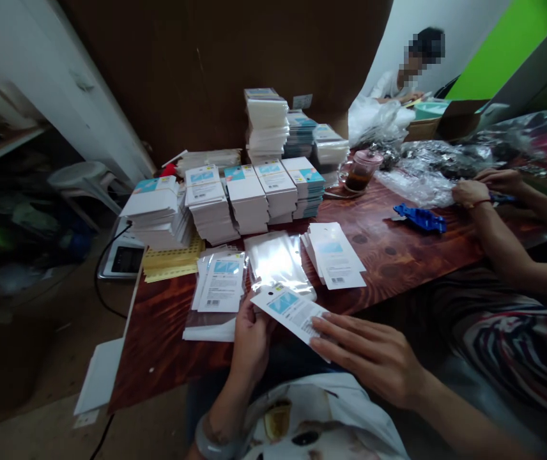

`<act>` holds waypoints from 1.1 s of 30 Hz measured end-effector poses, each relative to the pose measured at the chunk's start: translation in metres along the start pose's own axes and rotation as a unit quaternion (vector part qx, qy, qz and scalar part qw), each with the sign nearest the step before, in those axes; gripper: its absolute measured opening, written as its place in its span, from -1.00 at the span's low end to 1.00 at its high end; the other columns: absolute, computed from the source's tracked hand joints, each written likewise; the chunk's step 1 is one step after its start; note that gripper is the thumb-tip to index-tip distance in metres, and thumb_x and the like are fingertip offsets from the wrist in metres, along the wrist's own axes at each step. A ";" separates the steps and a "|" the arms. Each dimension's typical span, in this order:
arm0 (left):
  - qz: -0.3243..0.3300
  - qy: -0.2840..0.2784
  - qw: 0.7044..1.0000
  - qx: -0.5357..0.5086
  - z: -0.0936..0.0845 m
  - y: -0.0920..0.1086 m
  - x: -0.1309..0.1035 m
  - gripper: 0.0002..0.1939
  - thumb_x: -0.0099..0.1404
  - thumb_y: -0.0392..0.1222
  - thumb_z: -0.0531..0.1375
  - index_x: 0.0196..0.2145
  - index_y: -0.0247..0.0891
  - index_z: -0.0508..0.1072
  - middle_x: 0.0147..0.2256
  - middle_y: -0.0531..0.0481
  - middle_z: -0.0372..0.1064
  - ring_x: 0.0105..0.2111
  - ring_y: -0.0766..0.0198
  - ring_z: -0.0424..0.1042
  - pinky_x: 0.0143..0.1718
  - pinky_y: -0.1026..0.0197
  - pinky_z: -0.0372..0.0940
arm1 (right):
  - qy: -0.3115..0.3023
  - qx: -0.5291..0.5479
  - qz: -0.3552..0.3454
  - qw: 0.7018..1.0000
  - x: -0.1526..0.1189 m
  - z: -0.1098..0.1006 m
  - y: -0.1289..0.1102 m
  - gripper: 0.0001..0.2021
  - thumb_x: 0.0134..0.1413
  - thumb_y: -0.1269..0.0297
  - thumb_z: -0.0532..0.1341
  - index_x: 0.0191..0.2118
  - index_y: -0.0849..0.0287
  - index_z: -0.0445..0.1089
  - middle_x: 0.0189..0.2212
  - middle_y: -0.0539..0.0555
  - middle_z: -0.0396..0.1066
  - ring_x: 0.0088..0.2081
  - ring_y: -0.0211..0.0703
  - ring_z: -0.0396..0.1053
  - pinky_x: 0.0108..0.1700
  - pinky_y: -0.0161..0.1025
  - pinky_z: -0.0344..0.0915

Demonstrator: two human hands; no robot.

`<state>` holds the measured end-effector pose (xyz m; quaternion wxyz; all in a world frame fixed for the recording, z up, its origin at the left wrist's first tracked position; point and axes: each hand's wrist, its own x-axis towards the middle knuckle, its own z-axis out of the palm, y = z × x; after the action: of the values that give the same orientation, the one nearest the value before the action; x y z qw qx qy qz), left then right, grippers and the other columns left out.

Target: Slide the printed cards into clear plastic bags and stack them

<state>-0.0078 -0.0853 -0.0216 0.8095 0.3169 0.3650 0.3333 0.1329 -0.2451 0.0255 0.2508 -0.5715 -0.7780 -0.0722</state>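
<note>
My left hand (250, 342) and my right hand (369, 354) together hold a white packaging card with a blue patch and a barcode (289, 309) just above the table's near edge. The left hand grips its left end; the right hand's fingers lie on its right end. Just beyond the card lies a pile of clear plastic sleeves (278, 260). To the left sits a small pile of sleeved cards (220, 281). A loose fan of bare cards (335, 254) lies to the right.
Tall stacks of cards (235, 201) and higher piles (266, 124) stand at the back of the dark wooden table (398, 255). A glass jar (360, 171), a blue plastic object (420, 218) and crumpled plastic bags (427, 169) lie right. A co-worker's hands (487, 185) work there; another person sits behind.
</note>
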 end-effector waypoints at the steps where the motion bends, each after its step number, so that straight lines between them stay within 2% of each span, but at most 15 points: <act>1: 0.001 -0.005 1.000 -0.002 0.001 0.000 0.000 -0.50 0.02 -0.23 0.35 -0.05 -0.24 0.38 -0.05 -0.13 0.45 -0.01 0.09 0.40 -0.06 0.17 0.34 | -0.011 -0.021 0.010 1.000 0.002 0.006 -0.005 -0.54 0.20 0.51 -0.05 0.20 0.16 0.18 0.13 0.11 0.25 0.16 -0.05 0.19 0.10 -0.12 0.31; 5: -0.001 -0.004 1.000 -0.011 0.005 0.003 0.000 -0.45 0.04 -0.21 0.33 0.01 -0.23 0.33 -0.03 -0.14 0.44 -0.03 0.08 0.42 -0.06 0.14 0.34 | -0.015 -0.081 0.048 0.995 0.012 0.018 -0.016 -0.52 0.17 0.54 -0.08 0.19 0.17 0.20 0.16 0.09 0.20 0.17 0.00 0.18 0.08 -0.08 0.32; 9: 0.010 0.003 1.000 -0.009 0.006 0.004 -0.001 -0.39 0.05 -0.18 0.33 0.07 -0.19 0.28 -0.07 -0.12 0.46 -0.11 0.09 0.47 -0.12 0.15 0.37 | -0.041 -0.108 0.046 0.992 0.021 0.009 -0.028 -0.52 0.13 0.50 -0.03 0.17 0.18 0.24 0.15 0.10 0.22 0.10 0.04 0.28 0.00 -0.11 0.40; 12: 0.025 -0.011 1.000 0.012 0.005 0.002 -0.001 -0.44 0.08 -0.20 0.31 0.05 -0.20 0.31 -0.01 -0.13 0.43 -0.04 0.09 0.42 -0.06 0.16 0.34 | -0.060 -0.118 0.041 0.990 0.029 0.008 -0.036 -0.49 0.04 0.51 0.00 0.15 0.24 0.25 0.12 0.15 0.25 0.05 0.05 0.34 -0.06 -0.14 0.44; 14: 0.028 -0.016 0.999 0.026 0.002 -0.001 0.000 -0.46 0.08 -0.24 0.30 0.04 -0.19 0.33 0.01 -0.12 0.41 0.00 0.10 0.39 -0.01 0.16 0.30 | -0.068 -0.121 0.054 0.989 0.037 0.017 -0.037 -0.45 -0.03 0.57 0.01 0.15 0.28 0.24 0.13 0.22 0.24 0.04 0.07 0.34 -0.09 -0.12 0.44; 16: 0.022 -0.021 0.999 0.038 -0.001 -0.003 0.001 -0.44 0.06 -0.27 0.31 0.04 -0.20 0.34 0.00 -0.12 0.42 0.02 0.11 0.38 0.01 0.15 0.29 | -0.082 -0.118 0.091 0.985 0.050 0.031 -0.031 -0.41 -0.06 0.60 0.02 0.16 0.24 0.22 0.17 0.24 0.16 0.09 0.10 0.29 -0.14 -0.13 0.46; 19: -0.001 -0.031 0.998 0.056 -0.004 -0.003 0.001 -0.41 0.05 -0.28 0.32 0.06 -0.16 0.32 0.01 -0.11 0.41 0.03 0.14 0.37 -0.02 0.16 0.31 | -0.101 -0.103 0.173 0.974 0.073 0.053 -0.006 -0.38 -0.01 0.62 0.03 0.19 0.06 0.17 0.24 0.18 0.04 0.18 0.08 0.16 -0.17 -0.16 0.45; 22: -0.017 -0.008 0.997 0.079 0.000 0.001 -0.002 -0.44 0.06 -0.21 0.33 0.03 -0.12 0.34 0.02 -0.08 0.39 0.01 0.15 0.38 -0.13 0.22 0.37 | -0.102 -0.066 0.211 0.970 0.089 0.062 0.022 -0.41 0.04 0.62 0.03 0.21 0.12 0.14 0.15 0.21 0.22 0.14 0.01 0.23 0.04 -0.02 0.31; 25: -0.018 0.000 0.998 0.061 0.004 0.003 -0.004 -0.43 0.05 -0.18 0.34 0.04 -0.07 0.34 0.00 -0.04 0.40 -0.03 0.20 0.41 -0.17 0.27 0.37 | -0.063 -0.042 0.206 0.976 0.098 0.060 0.029 -0.53 0.07 0.59 0.04 0.11 0.20 0.28 0.01 0.19 0.39 0.04 -0.01 0.35 0.15 0.07 0.18; 27: -0.013 -0.011 0.999 0.042 0.003 0.001 -0.003 -0.43 0.05 -0.20 0.34 0.04 -0.09 0.34 -0.07 -0.02 0.45 -0.11 0.24 0.45 -0.18 0.27 0.37 | 0.007 -0.050 0.209 0.977 0.105 0.060 0.022 -0.57 0.10 0.58 0.02 0.06 0.17 0.33 0.01 0.16 0.39 0.06 -0.02 0.33 0.14 0.04 0.20; 29: -0.005 -0.010 0.998 0.054 -0.002 -0.003 -0.001 -0.49 -0.01 -0.25 0.36 -0.06 -0.21 0.40 -0.25 -0.01 0.52 -0.26 0.24 0.50 -0.27 0.27 0.38 | 0.057 -0.059 0.205 0.975 0.117 0.064 0.011 -0.57 0.14 0.56 -0.02 0.08 0.15 0.32 0.05 0.14 0.35 0.10 -0.04 0.29 0.14 -0.01 0.21; 31: 0.002 -0.008 0.997 0.079 -0.007 -0.007 0.001 -0.52 -0.10 -0.30 0.39 -0.16 -0.30 0.43 -0.41 0.00 0.52 -0.36 0.19 0.50 -0.35 0.25 0.38 | 0.039 -0.042 0.182 0.982 0.133 0.072 0.002 -0.59 0.18 0.53 -0.03 0.09 0.14 0.31 0.07 0.11 0.33 0.11 -0.08 0.27 0.13 -0.09 0.22; 33: -0.002 -0.011 0.995 0.094 -0.011 -0.007 0.003 -0.54 -0.14 -0.33 0.39 -0.21 -0.32 0.45 -0.41 -0.04 0.52 -0.34 0.11 0.50 -0.34 0.19 0.39 | -0.021 0.010 0.161 0.987 0.146 0.076 -0.002 -0.65 0.23 0.42 0.01 0.07 0.10 0.33 0.05 0.05 0.36 0.08 -0.12 0.31 0.07 -0.17 0.29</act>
<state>-0.0132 -0.0844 -0.0340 0.7808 0.3948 0.3863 0.2920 0.0751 -0.0911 0.0293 0.2485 -0.6885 -0.6813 -0.0116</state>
